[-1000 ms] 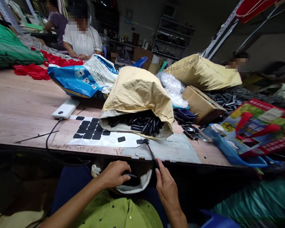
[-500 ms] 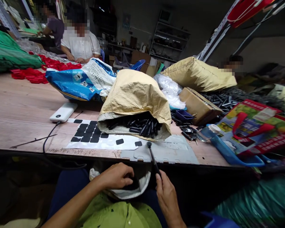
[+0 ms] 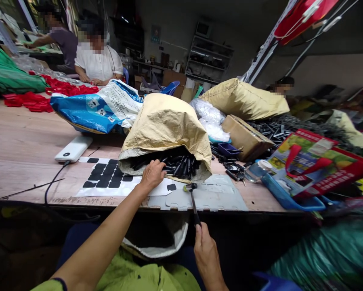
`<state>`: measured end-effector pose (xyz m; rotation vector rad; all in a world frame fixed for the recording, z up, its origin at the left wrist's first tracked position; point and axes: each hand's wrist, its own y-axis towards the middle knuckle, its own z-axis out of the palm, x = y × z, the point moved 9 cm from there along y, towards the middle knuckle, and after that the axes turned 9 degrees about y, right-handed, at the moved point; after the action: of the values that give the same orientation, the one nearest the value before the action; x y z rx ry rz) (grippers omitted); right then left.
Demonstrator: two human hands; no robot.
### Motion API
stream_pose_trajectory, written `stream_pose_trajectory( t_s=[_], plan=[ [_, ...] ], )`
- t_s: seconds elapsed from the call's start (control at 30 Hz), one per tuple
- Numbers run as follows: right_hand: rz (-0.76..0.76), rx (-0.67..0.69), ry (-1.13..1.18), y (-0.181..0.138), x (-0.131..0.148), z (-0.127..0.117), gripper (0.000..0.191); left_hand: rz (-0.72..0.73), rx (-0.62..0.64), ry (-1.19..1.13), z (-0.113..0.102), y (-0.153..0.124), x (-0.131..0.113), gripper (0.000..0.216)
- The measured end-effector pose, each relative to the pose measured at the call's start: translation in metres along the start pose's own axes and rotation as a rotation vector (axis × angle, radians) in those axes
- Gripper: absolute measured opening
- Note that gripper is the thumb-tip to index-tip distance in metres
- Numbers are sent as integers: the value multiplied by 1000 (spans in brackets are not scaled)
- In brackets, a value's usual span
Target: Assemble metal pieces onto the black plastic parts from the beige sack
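Hammer (image 3: pixel 194 204), gripped in right hand (image 3: pixel 206 248) across table's (image 3: pixel 26 137) front edge; black pieces (image 3: pixel 185 165) in sack (image 3: pixel 169 115) near that edge, left hand (image 3: pixel 152 175) reaching them, pinch unclear, apparently picking, which calls for separating one.

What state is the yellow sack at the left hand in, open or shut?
Open: the yellow sack's mouth gapes toward the person, showing black pieces inside, with the left hand at its edge.
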<state>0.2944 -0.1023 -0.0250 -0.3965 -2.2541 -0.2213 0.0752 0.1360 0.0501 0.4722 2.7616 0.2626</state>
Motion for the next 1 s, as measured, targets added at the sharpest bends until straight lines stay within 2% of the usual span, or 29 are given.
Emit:
stream_pose_trajectory(
  t_s=[0.17, 0.3, 0.4, 0.5, 0.57, 0.8, 1.0],
  plan=[
    [27, 23, -5, 1, -4, 0, 51, -28, 56, 45, 0, -2, 6, 13],
    [33, 52, 23, 3, -5, 2, 51, -54, 3, 52, -14, -19, 21, 13],
    [30, 65, 110, 4, -7, 7, 51, 11, -29, -110, -19, -38, 22, 12],
    [43, 79, 210, 2, -11, 14, 51, 135, 39, -312, -8, -55, 7, 10],
    [49, 89, 242, 0, -11, 17, 51, 152, 78, -348, 2, -61, 0, 11],
    [24, 55, 235, -6, 7, 10, 53, 126, 95, -330, 9, -63, -3, 17],
    [-85, 33, 210, -12, 33, 5, 49, 145, 86, -335, 7, -64, -2, 15]
  ],
)
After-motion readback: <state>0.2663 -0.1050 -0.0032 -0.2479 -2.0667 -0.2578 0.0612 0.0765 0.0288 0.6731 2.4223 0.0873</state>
